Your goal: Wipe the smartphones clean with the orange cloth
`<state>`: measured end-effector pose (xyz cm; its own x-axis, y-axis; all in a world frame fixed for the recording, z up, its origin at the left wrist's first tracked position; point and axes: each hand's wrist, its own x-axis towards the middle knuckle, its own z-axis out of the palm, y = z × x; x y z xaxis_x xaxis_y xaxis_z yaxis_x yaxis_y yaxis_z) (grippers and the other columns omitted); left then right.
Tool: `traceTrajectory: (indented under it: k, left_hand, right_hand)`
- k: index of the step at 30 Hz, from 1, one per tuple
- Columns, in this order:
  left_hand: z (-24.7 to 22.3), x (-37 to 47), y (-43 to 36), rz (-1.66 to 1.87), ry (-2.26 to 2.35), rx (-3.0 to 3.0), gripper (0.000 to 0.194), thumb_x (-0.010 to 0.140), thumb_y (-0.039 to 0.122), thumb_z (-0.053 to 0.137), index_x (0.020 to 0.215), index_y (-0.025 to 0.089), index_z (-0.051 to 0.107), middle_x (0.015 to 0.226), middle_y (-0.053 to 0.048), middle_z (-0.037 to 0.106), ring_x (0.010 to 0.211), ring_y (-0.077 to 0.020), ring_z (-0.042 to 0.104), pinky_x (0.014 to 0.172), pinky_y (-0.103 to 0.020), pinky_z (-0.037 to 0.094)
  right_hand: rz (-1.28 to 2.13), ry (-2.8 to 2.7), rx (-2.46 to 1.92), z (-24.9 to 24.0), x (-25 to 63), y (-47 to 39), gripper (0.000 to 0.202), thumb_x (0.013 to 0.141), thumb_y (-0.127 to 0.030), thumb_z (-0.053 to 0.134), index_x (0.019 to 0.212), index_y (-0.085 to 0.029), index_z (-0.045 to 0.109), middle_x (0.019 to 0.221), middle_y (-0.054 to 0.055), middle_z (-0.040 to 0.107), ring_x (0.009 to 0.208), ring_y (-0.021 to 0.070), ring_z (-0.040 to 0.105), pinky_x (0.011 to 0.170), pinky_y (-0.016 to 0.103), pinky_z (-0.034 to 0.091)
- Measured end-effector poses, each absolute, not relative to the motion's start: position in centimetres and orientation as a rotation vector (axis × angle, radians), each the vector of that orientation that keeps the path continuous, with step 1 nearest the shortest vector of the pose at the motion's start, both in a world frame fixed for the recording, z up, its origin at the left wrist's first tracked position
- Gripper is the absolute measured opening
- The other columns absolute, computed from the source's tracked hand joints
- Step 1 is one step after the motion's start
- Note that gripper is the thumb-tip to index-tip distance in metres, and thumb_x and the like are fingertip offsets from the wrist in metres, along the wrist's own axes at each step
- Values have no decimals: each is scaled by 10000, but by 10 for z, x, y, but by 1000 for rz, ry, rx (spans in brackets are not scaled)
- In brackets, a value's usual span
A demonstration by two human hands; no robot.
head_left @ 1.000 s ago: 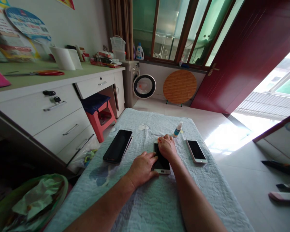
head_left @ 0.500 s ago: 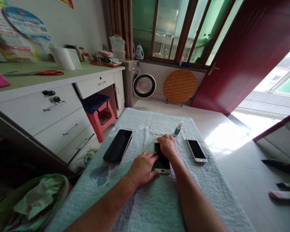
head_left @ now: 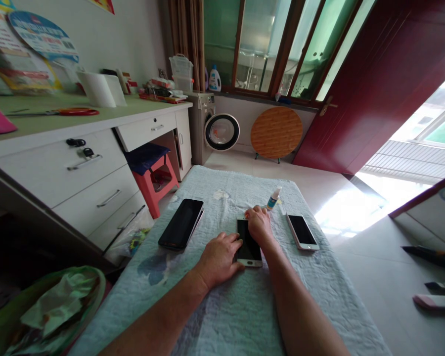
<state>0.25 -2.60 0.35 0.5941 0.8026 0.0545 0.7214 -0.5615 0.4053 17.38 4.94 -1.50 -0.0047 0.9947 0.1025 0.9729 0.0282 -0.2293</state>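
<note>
A smartphone (head_left: 249,254) with a dark screen and pale frame lies face up on the quilted cloth, its lower end towards me. Along its left side, my left hand (head_left: 219,257) holds it, fingers over the edge and thumb at the lower corner. My right hand (head_left: 259,222) is bent over the phone's upper right part with its fingers curled together; what they hold, if anything, is hidden. Just beyond that hand stands a small spray bottle (head_left: 273,199) with a white cap and blue label. A white phone (head_left: 302,231) lies to the right, and a larger black phone (head_left: 181,224) to the left.
A pale blue quilted cloth (head_left: 237,311) covers the table. On the left are a desk (head_left: 144,111) with scissors (head_left: 74,112), a red stool (head_left: 154,183) and a lined bin (head_left: 100,291). A washing machine (head_left: 198,128) with its door open stands behind.
My right hand has shifted slightly to the right over the phone's top end, showing more of its upper edge. My left hand and the phone stay in place.
</note>
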Motion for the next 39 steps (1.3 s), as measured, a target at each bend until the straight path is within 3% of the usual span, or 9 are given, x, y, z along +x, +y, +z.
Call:
traceTrajectory:
  k: [11,17,27,32,39]
  left_hand:
    - [2,2,-25,332,1207,2481,498,788,456,690,1214,218,588,1237,-62,609,1067,-292,539,959,-401,450]
    - [3,3,-27,324,1238,2467,505,789,456,673,1224,217,583,1270,-76,593,1112,-306,528,975,-415,440]
    - [-4,3,-26,371,1245,2475,558,757,418,692,1257,194,588,1340,-85,559,1141,-302,517,994,-402,437]
    - [-3,3,-27,362,1239,2473,581,755,432,699,1267,182,587,1331,-88,567,1142,-303,516,1002,-399,432]
    - [1,3,-25,336,1230,2470,590,768,477,681,1267,176,586,1328,-100,566,1146,-316,524,1021,-421,416]
  right_hand:
    - [166,-2251,-1849,-13,155,46,258,961,-291,418,973,-273,676,1071,44,593,993,227,433,789,328,283]
    - [175,-2199,-1909,-11,163,43,320,976,-285,371,1056,-287,681,1083,58,593,984,228,438,793,330,294]
    - [182,-2046,-2041,-19,195,48,318,958,-223,397,1032,-189,705,976,99,625,940,197,530,854,287,347]
    - [206,-1994,-2109,-14,195,43,290,935,-216,433,982,-135,708,936,120,667,894,190,593,786,270,382]
    - [267,-1994,-2170,2,196,29,219,874,-259,520,876,-166,718,846,108,716,820,205,645,648,264,379]
